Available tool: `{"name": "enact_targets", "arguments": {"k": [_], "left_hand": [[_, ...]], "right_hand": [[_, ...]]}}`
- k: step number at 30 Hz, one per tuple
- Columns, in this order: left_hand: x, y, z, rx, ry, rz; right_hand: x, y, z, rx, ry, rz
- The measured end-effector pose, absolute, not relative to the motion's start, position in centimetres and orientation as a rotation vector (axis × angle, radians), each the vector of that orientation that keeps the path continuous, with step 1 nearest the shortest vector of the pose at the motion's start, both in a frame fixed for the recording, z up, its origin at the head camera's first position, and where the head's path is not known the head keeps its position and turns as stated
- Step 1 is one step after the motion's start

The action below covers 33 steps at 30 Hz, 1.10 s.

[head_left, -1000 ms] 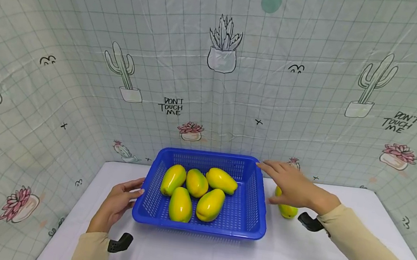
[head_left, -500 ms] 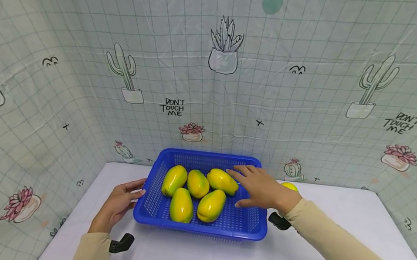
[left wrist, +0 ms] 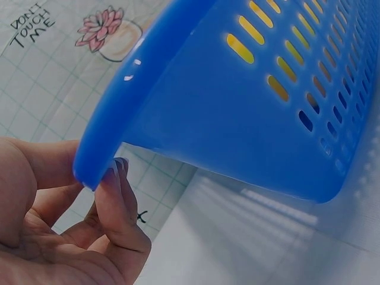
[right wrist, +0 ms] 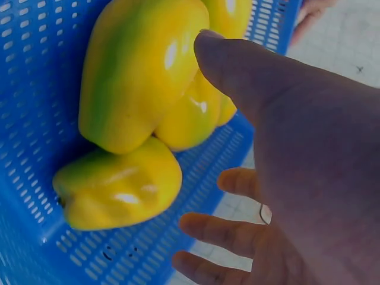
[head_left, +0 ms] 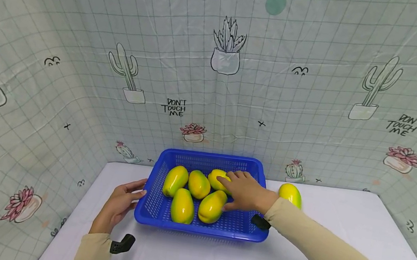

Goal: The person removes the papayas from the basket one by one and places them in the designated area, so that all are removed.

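Note:
A blue plastic basket point(head_left: 201, 229) holds several glossy yellow-green fruits point(head_left: 182, 205), shaped like papayas. At its left end my left hand point(head_left: 119, 204) pinches the rim, as the left wrist view shows: thumb on one side of the basket rim point(left wrist: 139, 77), fingertips on the other. My right hand point(head_left: 247, 192) hovers over the basket's right half with its fingers spread. It partly hides the back right fruit point(head_left: 215, 175), and its thumb overlaps the edge of the front right fruit point(head_left: 211, 207). In the right wrist view nothing is between the thumb and fingers.
Another yellow-green fruit point(head_left: 290, 194) lies on the white tabletop point(head_left: 313, 231) to the right of the basket, partly behind the right sleeve. A cactus-printed cloth point(head_left: 235, 107) hangs behind and along both sides of the table.
My right hand has moved left from beside the basket's right rim to over the fruits inside. The loose fruit on the right is less covered now. My left hand has stayed at the rim.

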<state>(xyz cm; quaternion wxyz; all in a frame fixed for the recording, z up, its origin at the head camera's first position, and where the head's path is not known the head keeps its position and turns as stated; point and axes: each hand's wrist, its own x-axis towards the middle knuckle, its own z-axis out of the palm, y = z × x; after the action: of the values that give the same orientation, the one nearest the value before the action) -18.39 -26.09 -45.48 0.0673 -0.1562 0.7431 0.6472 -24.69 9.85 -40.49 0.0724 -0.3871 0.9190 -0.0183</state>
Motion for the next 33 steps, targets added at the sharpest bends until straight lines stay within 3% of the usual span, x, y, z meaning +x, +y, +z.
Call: {"name": "enact_targets", "arguments": {"k": [33], "left_hand": [[-18.4, -26.0, -45.5, -0.480, 2.241, 1.967]], "right_hand": [[-24.0, 5.2, -42.6, -0.983, 2.717, 0.132]]}}
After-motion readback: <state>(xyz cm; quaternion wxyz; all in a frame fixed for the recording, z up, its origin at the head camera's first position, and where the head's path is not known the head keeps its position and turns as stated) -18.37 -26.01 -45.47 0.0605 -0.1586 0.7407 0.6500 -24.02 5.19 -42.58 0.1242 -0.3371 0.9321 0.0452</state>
